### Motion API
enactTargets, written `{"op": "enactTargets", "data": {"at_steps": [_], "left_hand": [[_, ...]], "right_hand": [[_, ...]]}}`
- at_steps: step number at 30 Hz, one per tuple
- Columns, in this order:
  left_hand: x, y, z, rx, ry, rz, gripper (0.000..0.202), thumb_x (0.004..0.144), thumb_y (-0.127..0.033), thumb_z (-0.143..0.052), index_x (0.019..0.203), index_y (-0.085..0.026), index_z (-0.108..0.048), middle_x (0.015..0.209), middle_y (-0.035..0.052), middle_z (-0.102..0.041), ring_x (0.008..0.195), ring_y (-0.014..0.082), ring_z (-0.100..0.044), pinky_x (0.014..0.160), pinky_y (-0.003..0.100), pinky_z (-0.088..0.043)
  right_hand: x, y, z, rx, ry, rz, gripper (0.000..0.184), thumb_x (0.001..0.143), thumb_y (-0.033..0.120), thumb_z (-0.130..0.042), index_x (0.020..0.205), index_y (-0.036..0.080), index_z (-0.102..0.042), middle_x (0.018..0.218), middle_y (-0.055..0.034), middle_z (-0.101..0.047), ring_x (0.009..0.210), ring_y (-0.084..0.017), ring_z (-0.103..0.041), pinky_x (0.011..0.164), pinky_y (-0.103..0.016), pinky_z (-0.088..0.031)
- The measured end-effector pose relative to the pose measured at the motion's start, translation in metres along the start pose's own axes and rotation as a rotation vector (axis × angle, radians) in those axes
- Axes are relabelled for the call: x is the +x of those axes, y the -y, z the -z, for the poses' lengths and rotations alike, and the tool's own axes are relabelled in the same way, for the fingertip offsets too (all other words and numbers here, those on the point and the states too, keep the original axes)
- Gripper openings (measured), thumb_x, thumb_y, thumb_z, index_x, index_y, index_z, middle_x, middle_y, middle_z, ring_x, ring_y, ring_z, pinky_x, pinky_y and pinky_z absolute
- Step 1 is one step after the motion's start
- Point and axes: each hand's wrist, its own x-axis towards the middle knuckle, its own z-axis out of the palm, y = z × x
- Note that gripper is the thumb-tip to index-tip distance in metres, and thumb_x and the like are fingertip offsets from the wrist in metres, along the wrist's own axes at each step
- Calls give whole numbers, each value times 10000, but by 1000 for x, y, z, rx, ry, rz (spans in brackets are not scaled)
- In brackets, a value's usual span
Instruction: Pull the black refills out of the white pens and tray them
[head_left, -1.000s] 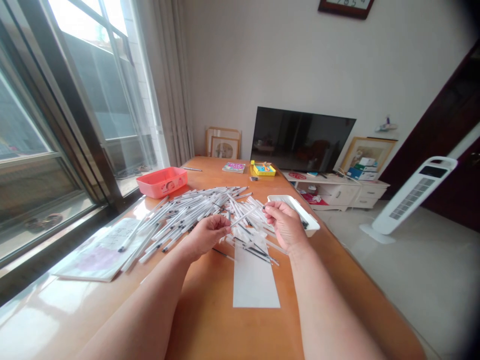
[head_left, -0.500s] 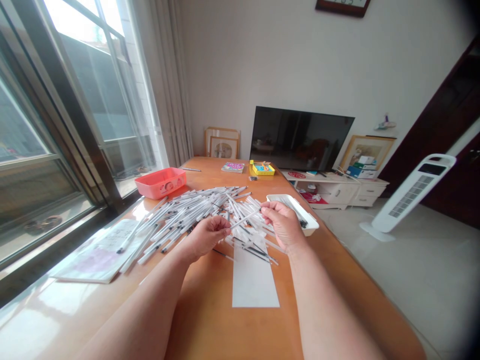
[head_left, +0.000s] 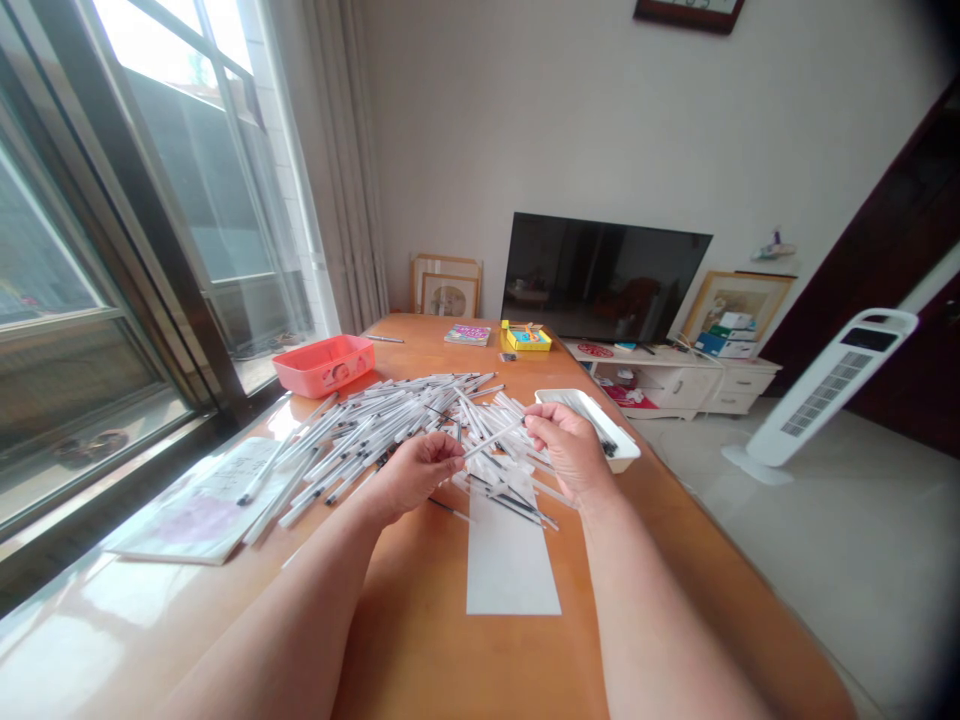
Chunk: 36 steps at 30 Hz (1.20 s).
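Observation:
Between my hands a slim white pen barrel (head_left: 493, 438) is held at a slant above the table. My left hand (head_left: 421, 474) pinches its lower left end. At the upper right end, my right hand (head_left: 571, 450) grips it with thumb and forefinger, where a dark tip shows. Beyond and left of my hands spreads a loose pile of white pen barrels with black ends (head_left: 375, 425). Several thin dark refills (head_left: 517, 505) lie across a white sheet of paper (head_left: 511, 570) below my hands. A white tray (head_left: 624, 452) with dark-tipped pens stands just behind my right hand.
A red plastic basket (head_left: 324, 368) stands at the table's left edge, by the window. Nearer lies a booklet (head_left: 187, 515) partly under some barrels. At the far end are a magazine (head_left: 466, 335) and a yellow box (head_left: 527, 337). A tower fan (head_left: 821, 395) stands on the floor at right.
My hands hold the same pen barrel in nearly the same pose. The whole view has shifted very slightly; nothing has visibly been let go or picked up.

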Motion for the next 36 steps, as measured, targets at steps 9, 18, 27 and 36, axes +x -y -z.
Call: {"op": "enactTargets", "data": {"at_steps": [9, 18, 27, 36], "left_hand": [[-1, -3, 0, 19, 8, 16, 266, 826, -428, -706, 898, -176, -657, 844, 23, -647, 746, 152, -540, 686, 272, -377], [-3, -6, 0, -28, 16, 17, 288, 805, -445, -718, 884, -175, -657, 835, 23, -651, 747, 154, -554, 685, 268, -383], [-3, -7, -1, 7, -22, -5, 272, 803, -426, -704, 871, -170, -645, 793, 10, -622, 723, 147, -533, 675, 269, -385], [-2, -6, -2, 25, -24, 0, 258, 807, -409, -691, 871, -167, -632, 772, 7, -591, 699, 141, -501, 648, 266, -370]], "right_hand": [[-2, 5, -1, -22, 13, -11, 206, 728, 335, -735, 872, 190, -710, 755, 2, -617, 640, -115, -471, 607, -272, -404], [1, 0, 5, -8, 62, -49, 250, 720, 364, -773, 898, 191, -739, 755, -4, -620, 647, -121, -481, 635, -282, -416], [0, -1, 10, 7, 130, -153, 359, 713, 472, -816, 779, 185, -610, 712, 8, -594, 629, -109, -455, 573, -243, -339], [1, -5, 3, -45, 49, -72, 474, 808, 665, -649, 884, 200, -698, 738, -23, -657, 638, -134, -513, 541, -253, -347]]}}
